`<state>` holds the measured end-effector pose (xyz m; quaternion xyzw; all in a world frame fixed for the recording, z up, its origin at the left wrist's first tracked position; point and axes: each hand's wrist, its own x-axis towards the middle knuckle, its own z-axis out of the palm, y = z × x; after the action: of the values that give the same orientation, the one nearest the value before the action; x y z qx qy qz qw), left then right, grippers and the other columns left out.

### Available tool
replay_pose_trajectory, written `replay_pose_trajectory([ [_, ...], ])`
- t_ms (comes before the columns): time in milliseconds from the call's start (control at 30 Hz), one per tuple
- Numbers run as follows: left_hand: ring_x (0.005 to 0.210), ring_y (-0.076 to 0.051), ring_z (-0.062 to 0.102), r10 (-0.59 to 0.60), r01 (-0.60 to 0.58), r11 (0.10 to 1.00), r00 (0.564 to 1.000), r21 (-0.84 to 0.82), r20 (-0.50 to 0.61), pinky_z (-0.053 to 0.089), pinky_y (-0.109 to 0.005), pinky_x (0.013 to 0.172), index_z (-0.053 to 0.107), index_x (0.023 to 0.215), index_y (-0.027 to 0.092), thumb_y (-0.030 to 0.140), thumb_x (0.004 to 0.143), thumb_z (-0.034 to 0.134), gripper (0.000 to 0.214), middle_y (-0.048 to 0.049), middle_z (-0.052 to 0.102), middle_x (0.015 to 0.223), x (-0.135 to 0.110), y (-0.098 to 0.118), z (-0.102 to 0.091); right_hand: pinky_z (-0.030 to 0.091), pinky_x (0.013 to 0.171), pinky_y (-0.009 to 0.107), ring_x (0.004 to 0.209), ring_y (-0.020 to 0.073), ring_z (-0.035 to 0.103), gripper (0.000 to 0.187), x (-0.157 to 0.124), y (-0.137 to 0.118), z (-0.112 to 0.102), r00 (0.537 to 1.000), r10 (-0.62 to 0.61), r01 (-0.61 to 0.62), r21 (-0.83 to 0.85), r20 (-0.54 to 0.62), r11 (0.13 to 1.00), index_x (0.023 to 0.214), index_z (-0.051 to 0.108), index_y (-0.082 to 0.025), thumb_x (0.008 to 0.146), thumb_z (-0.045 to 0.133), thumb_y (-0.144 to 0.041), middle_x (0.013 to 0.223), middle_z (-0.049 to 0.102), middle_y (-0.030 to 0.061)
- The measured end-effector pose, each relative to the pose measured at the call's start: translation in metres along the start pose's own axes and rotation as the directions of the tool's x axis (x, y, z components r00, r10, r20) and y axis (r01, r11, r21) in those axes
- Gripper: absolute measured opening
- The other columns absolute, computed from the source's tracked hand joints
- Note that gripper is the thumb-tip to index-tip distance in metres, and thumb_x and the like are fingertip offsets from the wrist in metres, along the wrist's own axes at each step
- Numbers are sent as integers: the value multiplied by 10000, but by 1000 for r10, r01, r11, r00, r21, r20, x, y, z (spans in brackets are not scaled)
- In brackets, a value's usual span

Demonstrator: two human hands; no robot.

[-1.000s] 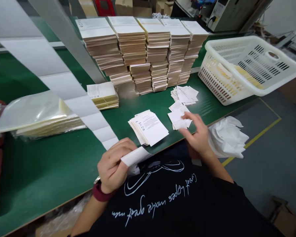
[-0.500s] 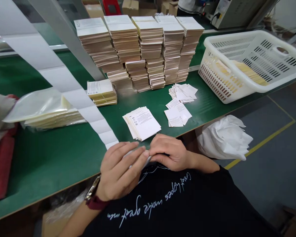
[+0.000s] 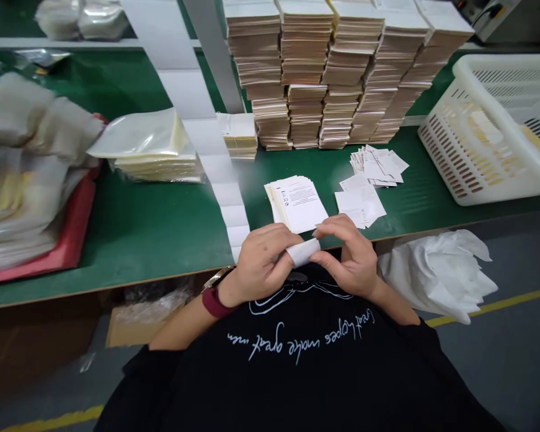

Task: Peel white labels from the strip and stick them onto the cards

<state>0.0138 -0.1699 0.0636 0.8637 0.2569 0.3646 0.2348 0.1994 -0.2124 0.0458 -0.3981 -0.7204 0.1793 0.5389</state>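
My left hand (image 3: pixel 261 264) and my right hand (image 3: pixel 345 255) meet at the table's near edge, both pinching the end of a white label strip (image 3: pixel 302 252). That strip (image 3: pixel 227 192) runs from my hands up across the green table (image 3: pixel 153 222) toward the top left. Just beyond my fingers lies a small stack of printed white leaflets (image 3: pixel 297 203). To its right are two loose piles of small white cards, one near (image 3: pixel 360 204) and one farther (image 3: pixel 378 165).
Tall stacks of brown-edged booklets (image 3: pixel 333 66) stand at the back, with a short stack (image 3: pixel 239 135) beside them. A white plastic basket (image 3: pixel 490 126) sits at right. Bagged sheets (image 3: pixel 148 147) and a red tray (image 3: pixel 67 240) lie left. Crumpled white paper (image 3: pixel 436 270) hangs below the edge.
My right hand came back from the small cards to join the left at the strip's end. The view swung left and down, showing more of the left side.
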Motion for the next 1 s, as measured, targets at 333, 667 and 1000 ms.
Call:
replay_pose_trajectory([
  [333, 864, -146, 612, 68, -70, 997, 994, -23, -90, 534, -311, 750, 549, 1109, 169, 186, 883, 531, 227, -62, 665, 947, -6, 2, 0, 528, 720, 338, 784, 143, 601, 290, -9, -1, 13, 977, 210, -200, 191, -31, 961, 1083, 628, -276, 820, 666, -159, 843, 649, -2],
  [667, 503, -82, 394, 65, -56, 996, 985, 64, -161, 296, -235, 476, 459, 649, 180, 346, 1003, 370, 400, 32, 440, 550, -6, -2, 6, 476, 717, 396, 785, 179, 586, 265, 1, -5, 6, 996, 61, -57, 70, -59, 996, 986, 657, -274, 782, 681, -106, 832, 643, 8],
  [1000, 444, -63, 358, 166, -163, 975, 986, 151, -7, 244, -251, 455, 396, 544, 176, 479, 931, 512, 504, 63, 397, 470, -8, -9, 7, 496, 757, 399, 865, 187, 575, 188, 4, -6, -7, 992, 5, -13, -68, -123, 998, 929, 641, -288, 823, 607, -137, 894, 594, 12],
])
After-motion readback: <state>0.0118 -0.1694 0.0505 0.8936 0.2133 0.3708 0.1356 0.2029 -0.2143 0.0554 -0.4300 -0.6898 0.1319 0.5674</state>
